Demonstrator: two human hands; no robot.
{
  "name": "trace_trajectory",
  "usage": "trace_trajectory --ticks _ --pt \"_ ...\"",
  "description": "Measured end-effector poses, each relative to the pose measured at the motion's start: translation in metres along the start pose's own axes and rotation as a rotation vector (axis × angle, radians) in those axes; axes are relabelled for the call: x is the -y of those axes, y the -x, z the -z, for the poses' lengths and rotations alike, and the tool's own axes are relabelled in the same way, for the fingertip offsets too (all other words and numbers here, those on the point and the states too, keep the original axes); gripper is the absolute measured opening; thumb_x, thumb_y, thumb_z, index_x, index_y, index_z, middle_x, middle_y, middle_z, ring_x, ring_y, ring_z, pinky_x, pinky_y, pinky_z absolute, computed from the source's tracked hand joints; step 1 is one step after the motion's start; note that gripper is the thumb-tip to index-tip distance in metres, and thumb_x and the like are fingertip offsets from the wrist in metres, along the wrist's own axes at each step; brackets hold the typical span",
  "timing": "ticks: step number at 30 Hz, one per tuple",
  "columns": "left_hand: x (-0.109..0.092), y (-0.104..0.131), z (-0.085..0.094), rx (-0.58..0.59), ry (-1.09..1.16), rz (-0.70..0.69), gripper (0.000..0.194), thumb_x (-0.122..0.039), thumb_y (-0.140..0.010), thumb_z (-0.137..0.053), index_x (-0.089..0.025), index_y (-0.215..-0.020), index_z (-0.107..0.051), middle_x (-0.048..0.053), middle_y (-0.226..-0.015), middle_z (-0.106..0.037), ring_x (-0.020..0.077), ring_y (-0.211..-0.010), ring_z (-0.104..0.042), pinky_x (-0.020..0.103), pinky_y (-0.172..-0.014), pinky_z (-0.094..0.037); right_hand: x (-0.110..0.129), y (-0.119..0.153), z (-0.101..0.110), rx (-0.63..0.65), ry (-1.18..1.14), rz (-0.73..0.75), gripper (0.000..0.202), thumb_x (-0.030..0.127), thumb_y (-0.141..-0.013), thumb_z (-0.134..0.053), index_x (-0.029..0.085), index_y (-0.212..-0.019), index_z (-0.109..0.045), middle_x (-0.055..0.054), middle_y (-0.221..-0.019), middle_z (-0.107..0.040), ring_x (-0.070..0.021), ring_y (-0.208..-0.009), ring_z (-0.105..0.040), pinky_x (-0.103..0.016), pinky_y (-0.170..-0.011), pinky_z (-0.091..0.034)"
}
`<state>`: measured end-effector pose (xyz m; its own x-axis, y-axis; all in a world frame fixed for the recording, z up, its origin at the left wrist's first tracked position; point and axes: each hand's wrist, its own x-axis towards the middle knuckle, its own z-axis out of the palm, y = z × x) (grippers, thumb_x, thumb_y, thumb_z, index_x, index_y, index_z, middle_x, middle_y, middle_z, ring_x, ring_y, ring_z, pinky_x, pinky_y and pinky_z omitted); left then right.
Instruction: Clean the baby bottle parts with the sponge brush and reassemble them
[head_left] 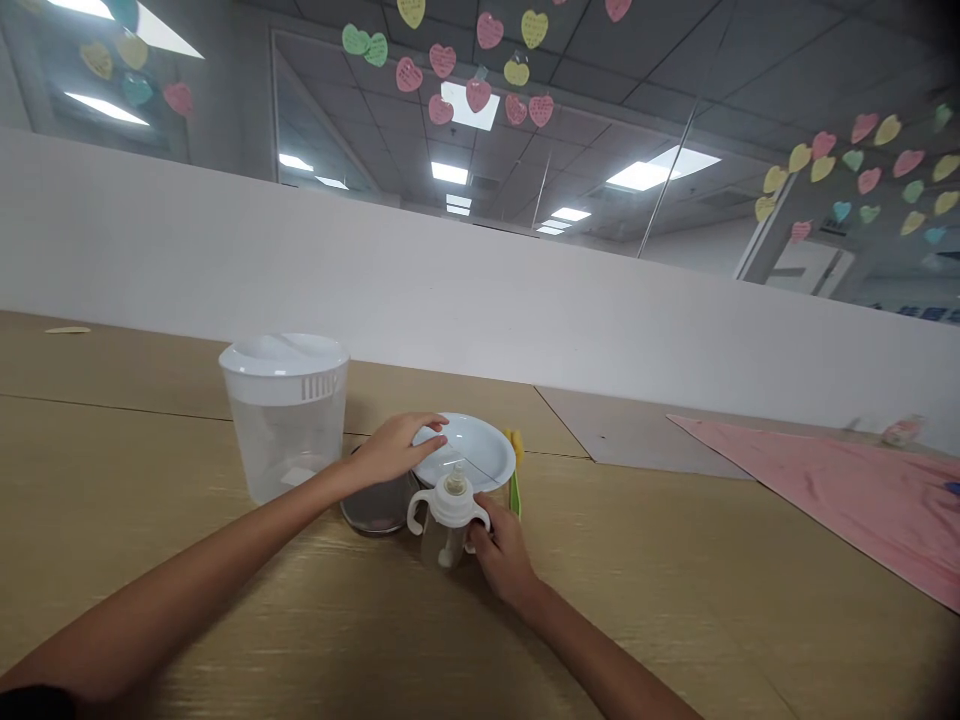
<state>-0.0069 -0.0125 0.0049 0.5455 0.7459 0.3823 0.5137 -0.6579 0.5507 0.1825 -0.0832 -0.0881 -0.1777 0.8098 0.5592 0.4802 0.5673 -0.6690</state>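
Observation:
My right hand (504, 548) grips the right handle of a clear baby bottle (452, 507) with a white two-handled collar, which stands upright near the middle. Behind it is a white bowl (491, 455). My left hand (396, 447) reaches over the bowl's left edge with thumb and fingers apart, holding nothing; whether it touches the rim is unclear. Under my left wrist lies a round dark metal item (379, 508), partly hidden. A green and yellow utensil (515, 480) shows at the bowl's right side.
A clear bucket with a white lid (285, 420) stands left of my left hand. On the wooden table (637, 590) a pink cloth (832, 490) lies at the right. A small pale object (67, 330) is at the far left, and a low white wall (450, 290) runs behind.

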Motion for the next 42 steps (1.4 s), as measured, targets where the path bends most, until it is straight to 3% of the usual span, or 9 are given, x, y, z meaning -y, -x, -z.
trace_trajectory --ticks 3,7,13,16,23,27,32,37,42 --pt "-0.023 0.009 0.02 0.217 0.254 -0.054 0.05 -0.05 -0.082 -0.044 -0.021 -0.123 -0.048 0.006 -0.122 -0.056 0.0196 -0.109 -0.052 0.028 -0.089 -0.042 0.0 0.0 0.0 -0.011 0.02 0.024 0.02 0.013 -0.071 -0.037 0.017 -0.08 -0.054 0.0 -0.07 -0.057 -0.0136 -0.064 -0.049 -0.023 -0.061 -0.037" --pt "-0.041 0.022 0.026 0.429 0.118 -0.053 0.07 -0.046 -0.071 -0.06 -0.029 -0.134 -0.035 0.003 -0.13 -0.049 0.0225 -0.112 -0.048 0.028 -0.087 -0.04 0.001 0.001 -0.001 -0.027 0.059 0.01 0.018 0.013 -0.072 -0.038 0.017 -0.082 -0.052 0.0 -0.069 -0.056 -0.0134 -0.062 -0.048 -0.024 -0.059 -0.037" --pt "-0.04 0.02 0.014 0.448 0.069 -0.068 0.04 -0.04 -0.071 -0.058 -0.023 -0.108 -0.059 0.0 -0.09 -0.062 0.0175 -0.079 -0.055 0.023 -0.064 -0.039 0.009 0.005 0.003 -0.034 -0.081 0.019 0.005 0.021 -0.078 -0.042 0.019 -0.082 -0.045 0.002 -0.071 -0.047 -0.0112 -0.06 -0.042 -0.022 -0.055 -0.036" --pt "-0.04 0.018 0.014 0.453 0.059 -0.067 0.028 -0.04 -0.071 -0.057 -0.019 -0.088 -0.062 0.0 -0.08 -0.059 0.0156 -0.071 -0.051 0.022 -0.059 -0.035 0.013 0.007 0.005 0.034 -0.163 0.027 0.02 0.032 -0.081 -0.047 0.019 -0.096 -0.042 0.0 -0.079 -0.048 -0.0112 -0.063 -0.044 -0.022 -0.055 -0.039" --pt "-0.041 0.02 0.014 0.426 0.038 -0.072 0.028 -0.04 -0.071 -0.057 -0.021 -0.092 -0.06 0.0 -0.083 -0.057 0.0161 -0.074 -0.05 0.023 -0.06 -0.035 0.008 0.008 -0.001 0.006 0.091 -0.012 0.054 0.04 -0.077 -0.058 0.017 -0.122 -0.04 -0.003 -0.078 -0.058 -0.0131 -0.057 -0.049 -0.026 -0.054 -0.043" --pt "-0.044 0.021 0.006 0.308 -0.075 -0.074 0.037 -0.047 -0.068 -0.059 -0.021 -0.095 -0.056 0.002 -0.093 -0.058 0.0199 -0.084 -0.053 0.026 -0.066 -0.037 0.006 0.008 -0.003 -0.005 0.178 0.012 0.057 0.045 -0.078 -0.056 0.015 -0.125 -0.044 0.001 -0.058 -0.057 -0.0141 -0.048 -0.049 -0.027 -0.05 -0.043" --pt "-0.05 0.022 -0.003 0.182 -0.339 -0.058 0.048 -0.064 -0.066 -0.054 -0.019 -0.083 -0.052 0.006 -0.084 -0.058 0.025 -0.079 -0.054 0.031 -0.065 -0.038 0.006 0.008 -0.003 -0.082 0.227 0.086 0.058 0.048 -0.077 -0.057 0.015 -0.124 -0.047 -0.001 -0.06 -0.06 -0.015 -0.047 -0.051 -0.028 -0.05 -0.045" --pt "-0.053 0.026 0.01 0.348 -0.045 -0.041 0.06 -0.06 -0.069 -0.054 -0.024 -0.115 -0.042 0.005 -0.107 -0.056 0.0201 -0.084 -0.055 0.026 -0.065 -0.04 0.007 0.008 -0.003 -0.04 0.222 0.082 0.056 0.045 -0.077 -0.058 0.016 -0.124 -0.048 -0.001 -0.061 -0.06 -0.0141 -0.047 -0.051 -0.027 -0.049 -0.045" --pt "-0.05 0.024 0.02 0.189 -0.085 0.009 0.053 -0.062 -0.078 -0.039 -0.02 -0.111 -0.044 0.0 -0.075 -0.057 0.0157 -0.063 -0.051 0.025 -0.056 -0.036 0.008 0.01 -0.003 0.015 0.215 0.132 0.058 0.045 -0.078 -0.056 0.014 -0.126 -0.045 -0.002 -0.065 -0.062 -0.0134 -0.049 -0.052 -0.026 -0.05 -0.044"
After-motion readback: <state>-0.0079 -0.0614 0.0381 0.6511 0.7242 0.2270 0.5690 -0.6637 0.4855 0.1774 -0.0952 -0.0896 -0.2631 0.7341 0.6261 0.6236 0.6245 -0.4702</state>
